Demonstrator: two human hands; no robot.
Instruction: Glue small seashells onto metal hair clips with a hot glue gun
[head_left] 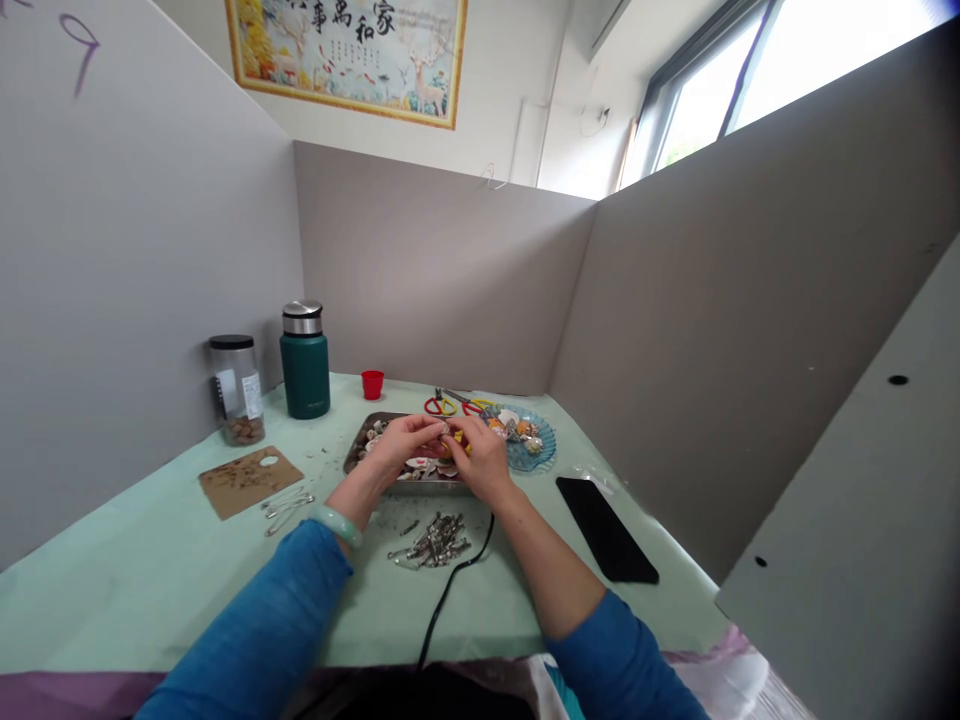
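Above a metal tray [435, 488], my left hand [401, 445] and my right hand [484, 460] meet with their fingertips pinched together. Between them is a small pale piece, mostly covered by the fingers; its kind is too small to tell. Something yellow shows just under the right fingers. Small white, red and dark pieces fill the tray. In front of it lies a loose pile of small metal pin clasps [439, 542]. To the right of my right hand, a blue scalloped plate [549, 445] bears several orange, white and patterned small pieces.
Behind the tray lie red-and-yellow-handled tools [440, 406]. A red cup [373, 386], green flask [305, 375] and clear jar [238, 395] stand left, near brown cardboard [251, 480] and large safety pins [285, 510]. A black slab [607, 530] lies right. A black cord [448, 585] crosses the front.
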